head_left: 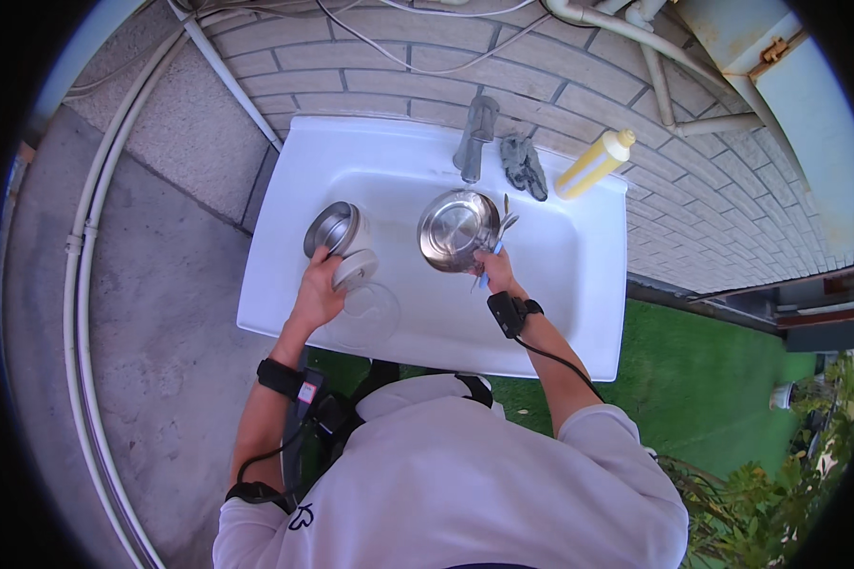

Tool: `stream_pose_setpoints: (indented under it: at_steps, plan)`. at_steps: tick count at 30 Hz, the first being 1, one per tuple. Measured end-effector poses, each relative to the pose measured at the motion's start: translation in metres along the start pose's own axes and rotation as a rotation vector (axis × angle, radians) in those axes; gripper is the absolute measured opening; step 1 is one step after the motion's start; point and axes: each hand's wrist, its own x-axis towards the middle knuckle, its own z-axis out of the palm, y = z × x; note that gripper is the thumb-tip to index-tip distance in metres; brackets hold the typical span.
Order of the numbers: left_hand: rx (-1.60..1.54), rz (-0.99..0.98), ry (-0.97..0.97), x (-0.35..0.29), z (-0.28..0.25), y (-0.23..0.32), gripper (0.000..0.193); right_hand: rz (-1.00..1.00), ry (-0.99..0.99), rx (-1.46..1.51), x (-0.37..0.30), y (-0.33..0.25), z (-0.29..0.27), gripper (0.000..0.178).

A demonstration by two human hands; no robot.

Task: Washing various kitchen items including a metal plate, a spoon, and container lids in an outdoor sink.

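Observation:
My left hand (320, 292) is closed on the near rim of a steel bowl (330, 230) with a pale outer side, tilted over the left side of the white sink (427, 357). Against that hand lies a small white round piece (356, 270), perhaps a lid or cup, and beside it a clear round lid (370, 313). My right hand (496, 269) grips a shiny round steel basin (457, 228) by its right edge over the middle of the sink. Several thin utensils (506, 224), one with a blue handle, stick out of the same hand.
At the back of the sink stands a grey faucet (475, 137). A dark grey cloth or glove (524, 166) and a yellow bottle (595, 164) rest on the back right ledge. Behind is a brick wall (389, 57) with pipes; green turf (693, 389) lies to the right.

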Motion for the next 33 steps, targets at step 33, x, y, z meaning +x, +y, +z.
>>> stream_pose_setpoints:
  at_steps: [33]
  plan:
    - [-0.075,0.003,0.018,0.004,-0.002,-0.004,0.028,-1.072,0.036,-1.422,-0.035,-0.204,0.073,0.059]
